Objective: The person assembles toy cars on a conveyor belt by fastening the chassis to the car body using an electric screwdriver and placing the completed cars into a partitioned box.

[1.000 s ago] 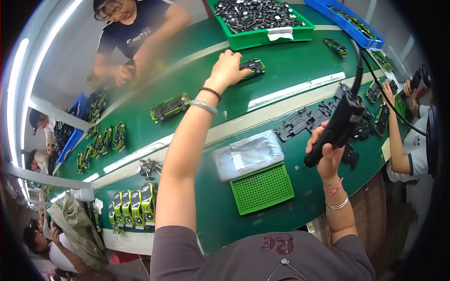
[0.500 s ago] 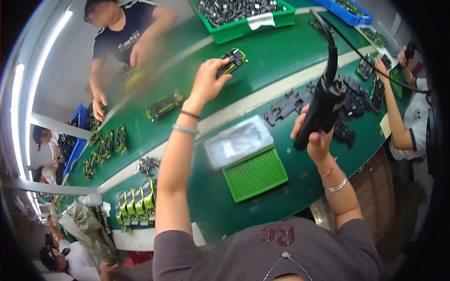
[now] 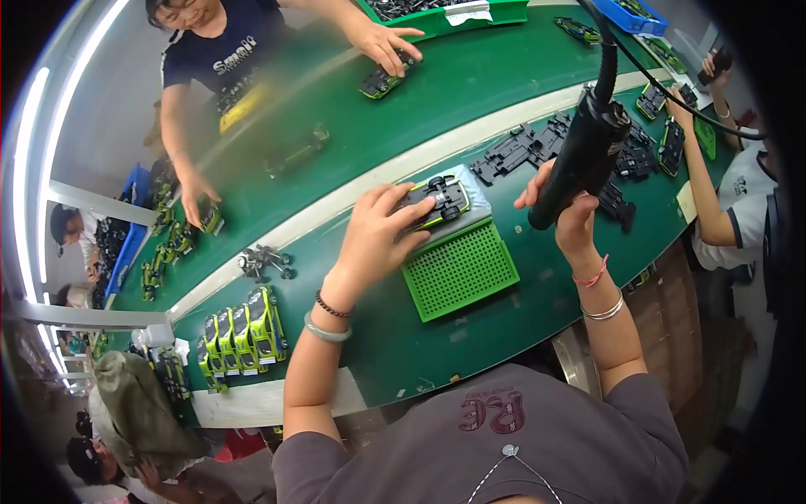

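My left hand (image 3: 375, 231) is closed around a yellow-green toy car (image 3: 443, 200), its black underside and wheels facing up. Hand and car are over the clear plastic bag (image 3: 477, 195), at the far edge of a green perforated basket (image 3: 462, 273). In my right hand (image 3: 576, 220) is a black electric screwdriver (image 3: 581, 164), tilted, with a cable rising from its upper end. Its lower end hangs above the table beside the basket. Several black chassis parts (image 3: 516, 155) lie beyond and to the right of the screwdriver.
Several yellow-green toy cars (image 3: 243, 336) stand in a row at left, near wheel axles (image 3: 264, 262). Across the green table (image 3: 470, 92), a co-worker's hand (image 3: 382, 42) touches another toy car (image 3: 384, 81) by a green bin (image 3: 495, 13). Another co-worker's arm (image 3: 703, 185) is at right.
My left hand has brought the toy car back toward me, from the far strip to above the basket. The screwdriver has shifted slightly away. The co-worker's hand has reached a car by the bin.
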`<state>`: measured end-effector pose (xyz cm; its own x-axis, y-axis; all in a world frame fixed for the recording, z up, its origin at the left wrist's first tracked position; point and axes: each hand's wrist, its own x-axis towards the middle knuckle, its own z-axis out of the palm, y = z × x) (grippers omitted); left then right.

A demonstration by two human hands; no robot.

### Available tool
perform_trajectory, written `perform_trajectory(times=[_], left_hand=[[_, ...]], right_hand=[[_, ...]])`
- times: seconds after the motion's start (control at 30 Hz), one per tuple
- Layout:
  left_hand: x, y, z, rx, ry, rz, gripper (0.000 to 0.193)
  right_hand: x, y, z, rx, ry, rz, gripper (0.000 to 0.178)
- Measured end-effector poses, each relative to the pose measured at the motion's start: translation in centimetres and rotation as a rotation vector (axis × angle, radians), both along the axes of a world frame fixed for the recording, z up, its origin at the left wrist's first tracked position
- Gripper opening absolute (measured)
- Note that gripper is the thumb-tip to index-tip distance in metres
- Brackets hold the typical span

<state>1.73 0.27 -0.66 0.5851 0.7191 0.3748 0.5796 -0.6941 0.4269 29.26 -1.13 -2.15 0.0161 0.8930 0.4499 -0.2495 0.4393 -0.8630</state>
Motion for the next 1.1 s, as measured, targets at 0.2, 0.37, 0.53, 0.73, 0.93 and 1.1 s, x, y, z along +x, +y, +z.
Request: perform_trajectory(times=[0.2, 0.37, 0.53, 0.73, 0.93, 1.1], left_hand=[[-0.7, 0.2, -0.3, 0.085, 0.066, -0.003, 0.042], [-0.8, 0.2, -0.9, 0.127, 0.043, -0.002, 0.042], [-1.3, -0.1, -1.4, 0.144, 0.033, 0.005, 0.043], [-1.1, 0.0, -1.3, 0.188, 0.008, 0.003, 0.043], [-1.3, 0.2, -1.3, 0.139, 0.018, -0.01, 0.042], [-1.5, 0.0, -1.5, 0.144, 0.007, -0.011, 0.042]], right_hand=[[-0.2, 0.8, -0.5, -0.101, -0.001, -0.049, 0.096], [-2.7, -0.4, 3.3, -0.096, 0.091, -0.128, 0.099], [-9.6, -2.3, 4.4, -0.078, 0.358, 0.081, 0.105], [-10.1, -2.4, 2.1, -0.123, 0.216, 0.104, 0.102], [-10.6, -2.1, 1.5, -0.129, 0.171, 0.073, 0.101], [-10.7, -2.3, 1.1, -0.153, 0.097, 0.076, 0.101]])
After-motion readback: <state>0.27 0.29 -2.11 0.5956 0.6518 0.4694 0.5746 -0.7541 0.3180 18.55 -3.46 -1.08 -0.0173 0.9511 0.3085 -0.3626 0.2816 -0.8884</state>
